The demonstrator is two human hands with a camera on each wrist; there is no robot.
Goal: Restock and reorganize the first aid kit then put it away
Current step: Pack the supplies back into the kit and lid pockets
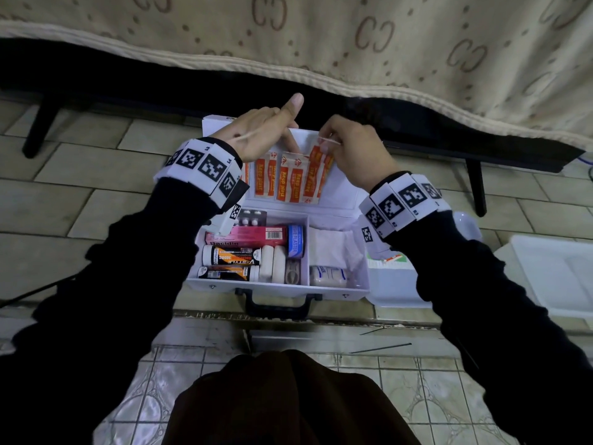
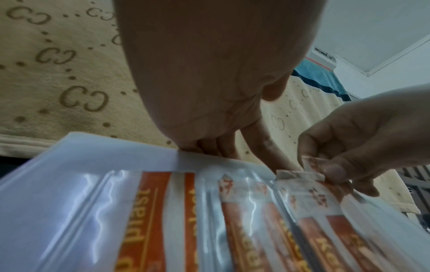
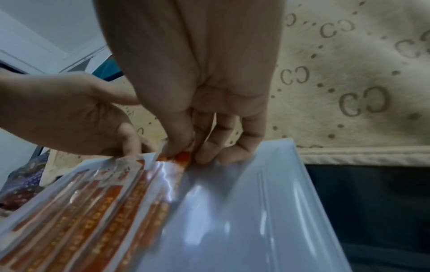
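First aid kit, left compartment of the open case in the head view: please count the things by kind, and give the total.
Orange-and-black tubes: 2
White bandage rolls: 2
Pink Bacidin box: 1
Blue plaster roll: 1
Pill blister pack: 1
Small clear item, kind unclear: 1
Total: 8

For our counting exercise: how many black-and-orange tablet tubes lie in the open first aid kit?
2. Both lie on their sides in the left compartment of the kit: one tube behind, the other tube nearer the front wall. More may be hidden beneath.
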